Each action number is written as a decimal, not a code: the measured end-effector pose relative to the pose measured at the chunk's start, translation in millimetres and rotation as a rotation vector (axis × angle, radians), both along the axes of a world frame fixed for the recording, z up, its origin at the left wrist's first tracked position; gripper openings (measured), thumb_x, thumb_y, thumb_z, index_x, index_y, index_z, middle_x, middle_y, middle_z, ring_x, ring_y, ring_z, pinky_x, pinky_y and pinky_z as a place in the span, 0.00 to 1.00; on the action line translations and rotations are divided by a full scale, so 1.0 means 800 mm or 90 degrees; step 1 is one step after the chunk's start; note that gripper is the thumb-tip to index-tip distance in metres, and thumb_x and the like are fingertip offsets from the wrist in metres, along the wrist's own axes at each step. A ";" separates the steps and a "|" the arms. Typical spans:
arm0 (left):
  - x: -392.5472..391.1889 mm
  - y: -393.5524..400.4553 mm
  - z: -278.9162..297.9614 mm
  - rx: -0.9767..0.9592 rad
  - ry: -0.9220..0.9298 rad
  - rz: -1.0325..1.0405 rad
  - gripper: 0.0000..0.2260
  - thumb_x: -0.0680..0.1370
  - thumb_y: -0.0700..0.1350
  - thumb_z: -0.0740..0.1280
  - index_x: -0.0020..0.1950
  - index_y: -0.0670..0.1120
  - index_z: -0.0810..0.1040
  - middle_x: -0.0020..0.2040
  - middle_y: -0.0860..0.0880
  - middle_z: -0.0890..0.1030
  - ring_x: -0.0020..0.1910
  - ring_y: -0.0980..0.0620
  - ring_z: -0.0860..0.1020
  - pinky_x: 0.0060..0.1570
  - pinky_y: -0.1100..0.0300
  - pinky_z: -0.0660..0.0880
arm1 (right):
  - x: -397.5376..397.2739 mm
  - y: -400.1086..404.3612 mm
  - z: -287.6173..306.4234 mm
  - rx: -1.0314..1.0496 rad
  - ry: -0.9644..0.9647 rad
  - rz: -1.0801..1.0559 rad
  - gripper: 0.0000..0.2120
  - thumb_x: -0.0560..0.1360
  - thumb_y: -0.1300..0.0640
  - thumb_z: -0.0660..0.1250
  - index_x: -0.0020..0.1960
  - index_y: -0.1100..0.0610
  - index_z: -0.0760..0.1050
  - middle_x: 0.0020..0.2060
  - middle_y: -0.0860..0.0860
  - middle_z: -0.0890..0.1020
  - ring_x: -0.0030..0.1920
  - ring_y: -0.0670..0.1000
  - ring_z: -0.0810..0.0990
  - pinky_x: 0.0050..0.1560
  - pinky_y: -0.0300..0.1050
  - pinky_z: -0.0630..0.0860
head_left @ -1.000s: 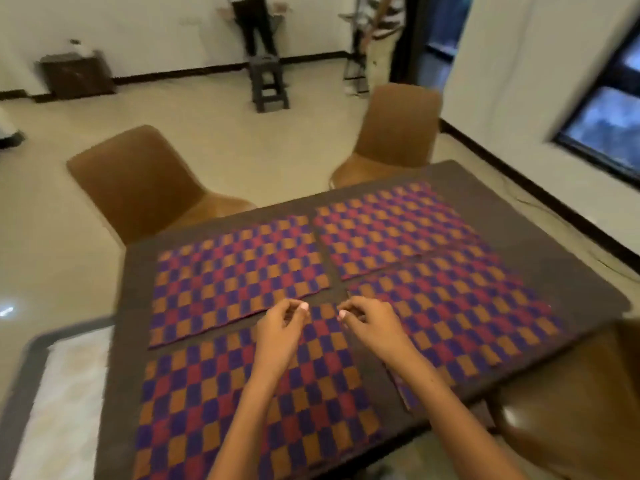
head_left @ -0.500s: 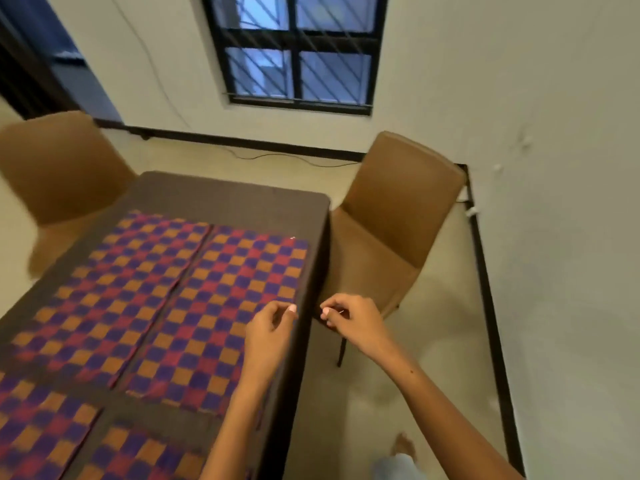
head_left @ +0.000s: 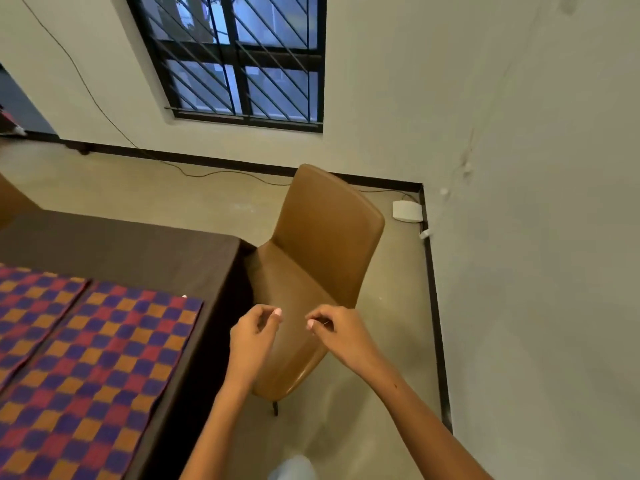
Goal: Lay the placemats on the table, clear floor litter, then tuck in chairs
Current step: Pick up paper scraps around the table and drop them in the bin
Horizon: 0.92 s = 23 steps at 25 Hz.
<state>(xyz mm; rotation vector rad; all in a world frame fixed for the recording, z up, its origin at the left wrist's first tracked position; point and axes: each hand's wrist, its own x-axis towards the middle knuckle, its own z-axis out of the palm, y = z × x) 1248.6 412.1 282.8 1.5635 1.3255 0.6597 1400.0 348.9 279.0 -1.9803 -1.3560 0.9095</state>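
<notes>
View is swinging right off the placemats (head_left: 93, 368); both hands (head_left: 254, 336) are now hovering over the brown chair (head_left: 322, 251).

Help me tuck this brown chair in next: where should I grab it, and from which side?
Probably grip the top edge of the brown chair backrest from behind, the wall side. The seat front already faces the table, and the tall upright back offers a clear rim to push on.

We see two placemats (head_left: 100, 368) side by side on table (head_left: 138, 251); chair (head_left: 311, 271) right of table, window (head_left: 242, 60) behind.
</notes>
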 end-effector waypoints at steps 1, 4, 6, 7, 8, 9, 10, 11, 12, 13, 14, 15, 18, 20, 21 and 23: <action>0.017 0.008 -0.001 0.005 0.005 -0.001 0.06 0.78 0.47 0.64 0.50 0.48 0.79 0.45 0.50 0.82 0.46 0.54 0.79 0.46 0.57 0.76 | 0.018 0.012 0.000 0.007 0.003 0.005 0.11 0.78 0.52 0.64 0.57 0.52 0.79 0.51 0.47 0.83 0.51 0.45 0.80 0.55 0.41 0.78; 0.060 0.042 -0.003 0.022 0.007 0.021 0.07 0.79 0.47 0.64 0.51 0.47 0.79 0.45 0.51 0.82 0.46 0.56 0.79 0.45 0.60 0.75 | 0.062 0.057 0.002 0.033 0.006 0.024 0.10 0.78 0.52 0.64 0.56 0.52 0.79 0.49 0.47 0.83 0.49 0.45 0.80 0.54 0.43 0.79; 0.094 0.075 -0.008 0.031 -0.002 0.042 0.07 0.79 0.47 0.64 0.52 0.47 0.79 0.45 0.51 0.82 0.46 0.56 0.79 0.44 0.62 0.74 | 0.094 0.098 0.005 0.048 0.003 0.045 0.10 0.78 0.53 0.64 0.56 0.53 0.79 0.49 0.48 0.83 0.49 0.45 0.80 0.53 0.41 0.78; 0.110 0.090 -0.010 0.031 -0.010 0.051 0.08 0.79 0.47 0.63 0.52 0.47 0.79 0.45 0.51 0.82 0.46 0.56 0.79 0.45 0.62 0.74 | 0.108 0.117 0.006 0.056 -0.001 0.056 0.10 0.78 0.53 0.64 0.56 0.53 0.79 0.49 0.48 0.83 0.49 0.44 0.80 0.52 0.39 0.78; 0.128 0.109 -0.010 0.027 -0.018 0.058 0.08 0.79 0.47 0.63 0.52 0.46 0.79 0.46 0.51 0.82 0.47 0.55 0.79 0.45 0.62 0.75 | 0.125 0.139 0.009 0.064 -0.008 0.065 0.10 0.78 0.53 0.64 0.56 0.52 0.79 0.49 0.48 0.83 0.49 0.44 0.80 0.52 0.38 0.77; 0.145 0.127 -0.009 0.019 -0.026 0.063 0.08 0.79 0.47 0.63 0.52 0.46 0.79 0.46 0.51 0.82 0.47 0.55 0.79 0.46 0.61 0.75 | 0.140 0.160 0.015 0.067 -0.015 0.071 0.10 0.78 0.53 0.64 0.56 0.52 0.79 0.50 0.47 0.83 0.49 0.44 0.80 0.52 0.38 0.77; 0.164 0.148 -0.008 0.011 -0.033 0.070 0.08 0.79 0.47 0.63 0.53 0.46 0.79 0.47 0.51 0.82 0.48 0.54 0.79 0.47 0.60 0.76 | 0.157 0.183 0.021 0.066 -0.024 0.080 0.09 0.78 0.54 0.64 0.56 0.52 0.79 0.50 0.47 0.83 0.50 0.44 0.80 0.53 0.38 0.77; 0.185 0.172 -0.008 0.001 -0.039 0.083 0.08 0.79 0.47 0.63 0.53 0.46 0.79 0.47 0.50 0.82 0.49 0.54 0.80 0.48 0.59 0.76 | 0.177 0.211 0.027 0.066 -0.036 0.095 0.09 0.78 0.54 0.64 0.56 0.52 0.79 0.50 0.48 0.83 0.50 0.44 0.80 0.54 0.38 0.77; 0.202 0.191 -0.005 -0.006 -0.044 0.091 0.08 0.79 0.47 0.63 0.53 0.46 0.79 0.48 0.50 0.82 0.49 0.53 0.80 0.49 0.58 0.76 | 0.192 0.232 0.032 0.071 -0.049 0.104 0.09 0.78 0.54 0.64 0.56 0.52 0.79 0.50 0.47 0.83 0.50 0.44 0.79 0.54 0.38 0.77; 0.221 0.211 -0.001 -0.011 -0.048 0.098 0.08 0.79 0.48 0.63 0.53 0.46 0.79 0.48 0.49 0.82 0.49 0.53 0.80 0.49 0.58 0.76 | 0.209 0.255 0.038 0.079 -0.056 0.107 0.09 0.78 0.54 0.64 0.56 0.52 0.79 0.50 0.47 0.83 0.50 0.44 0.79 0.54 0.38 0.77; 0.236 0.228 0.003 -0.014 -0.054 0.105 0.08 0.79 0.48 0.63 0.53 0.46 0.79 0.48 0.49 0.82 0.49 0.53 0.79 0.49 0.59 0.75 | 0.224 0.275 0.044 0.087 -0.060 0.108 0.09 0.78 0.54 0.64 0.56 0.52 0.79 0.50 0.47 0.83 0.50 0.44 0.80 0.54 0.38 0.77; 0.249 0.245 0.006 -0.014 -0.061 0.111 0.08 0.79 0.47 0.63 0.52 0.46 0.79 0.47 0.49 0.82 0.49 0.53 0.79 0.48 0.61 0.75 | 0.238 0.296 0.047 0.097 -0.054 0.108 0.09 0.78 0.54 0.64 0.56 0.52 0.80 0.49 0.47 0.83 0.49 0.43 0.80 0.53 0.38 0.77; 0.284 0.291 0.010 0.003 -0.071 0.132 0.08 0.79 0.47 0.63 0.52 0.46 0.79 0.46 0.50 0.82 0.48 0.54 0.79 0.47 0.64 0.74 | 0.272 0.361 0.042 0.110 -0.030 0.133 0.09 0.77 0.53 0.64 0.55 0.51 0.80 0.47 0.46 0.83 0.47 0.43 0.80 0.53 0.41 0.79; 0.308 0.330 0.000 0.003 -0.064 0.203 0.09 0.79 0.47 0.63 0.52 0.45 0.79 0.47 0.49 0.82 0.48 0.53 0.79 0.47 0.62 0.74 | 0.297 0.417 0.029 0.102 -0.001 0.182 0.08 0.77 0.53 0.65 0.54 0.51 0.80 0.46 0.45 0.83 0.46 0.43 0.81 0.53 0.44 0.79; 0.317 0.345 -0.003 0.002 -0.059 0.234 0.09 0.79 0.47 0.63 0.52 0.44 0.79 0.47 0.48 0.82 0.49 0.52 0.79 0.46 0.62 0.74 | 0.306 0.438 0.024 0.100 0.010 0.196 0.08 0.77 0.54 0.65 0.53 0.51 0.80 0.46 0.46 0.83 0.46 0.43 0.81 0.53 0.45 0.79; 0.340 0.377 -0.008 -0.006 -0.060 0.311 0.08 0.79 0.47 0.63 0.52 0.45 0.79 0.47 0.48 0.82 0.49 0.52 0.80 0.44 0.64 0.73 | 0.330 0.490 0.013 0.098 0.020 0.245 0.08 0.77 0.55 0.65 0.53 0.54 0.81 0.47 0.48 0.83 0.46 0.46 0.81 0.54 0.47 0.79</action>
